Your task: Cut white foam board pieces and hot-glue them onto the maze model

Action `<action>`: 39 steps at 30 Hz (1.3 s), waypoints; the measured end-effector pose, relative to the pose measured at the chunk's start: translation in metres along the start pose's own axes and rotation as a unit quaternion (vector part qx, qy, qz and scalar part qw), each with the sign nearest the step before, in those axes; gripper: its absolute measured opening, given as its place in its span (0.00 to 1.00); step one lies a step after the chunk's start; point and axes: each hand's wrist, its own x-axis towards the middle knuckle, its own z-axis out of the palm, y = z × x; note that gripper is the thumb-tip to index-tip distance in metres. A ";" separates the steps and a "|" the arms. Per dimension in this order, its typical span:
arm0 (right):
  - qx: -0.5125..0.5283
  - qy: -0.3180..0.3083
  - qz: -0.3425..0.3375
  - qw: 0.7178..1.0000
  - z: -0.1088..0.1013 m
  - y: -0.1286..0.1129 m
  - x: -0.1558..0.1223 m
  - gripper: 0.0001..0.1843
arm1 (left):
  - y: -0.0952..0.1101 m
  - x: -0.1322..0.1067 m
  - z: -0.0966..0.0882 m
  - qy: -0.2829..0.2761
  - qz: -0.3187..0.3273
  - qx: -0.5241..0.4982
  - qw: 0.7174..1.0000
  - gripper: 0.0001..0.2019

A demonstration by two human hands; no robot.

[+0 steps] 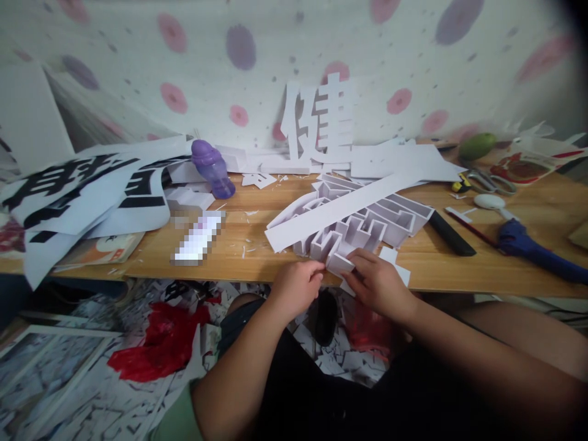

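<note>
A white board character with upright side walls [362,229] lies at the table's front edge. My right hand [381,285] is closed on its near corner, thumb and fingers pinching a wall. My left hand [296,288] is closed beside that corner, fingertips pressed together at the character's lower edge; whether something small is between them is hidden. Across the top of the character rests a long white strip [321,214], slanting up to the right. Small white offcuts [399,269] lie under and beside my right hand.
A blue glue gun [519,239], a black-handled tool [452,233] and scissors [489,182] lie to the right. Behind stands a cut-out white character [319,122]. A purple bottle [214,168] and printed sheets [92,184] are left. Scraps and a red bag [160,343] cover the floor.
</note>
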 end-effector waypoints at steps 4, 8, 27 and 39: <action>-0.007 -0.005 0.003 1.000 -0.001 -0.002 0.000 0.08 | 0.001 0.000 -0.001 -0.006 -0.003 -0.003 1.000 0.17; -0.018 -0.018 0.005 1.000 -0.002 -0.004 0.002 0.08 | 0.000 0.000 -0.001 -0.003 0.005 -0.010 1.000 0.16; -0.110 -0.063 0.024 0.992 -0.003 -0.011 0.008 0.05 | 0.000 -0.005 0.016 0.263 0.179 -0.022 0.948 0.12; -0.118 -0.071 0.015 0.990 -0.007 -0.014 0.008 0.04 | -0.005 0.015 0.015 0.307 0.330 -0.003 0.893 0.13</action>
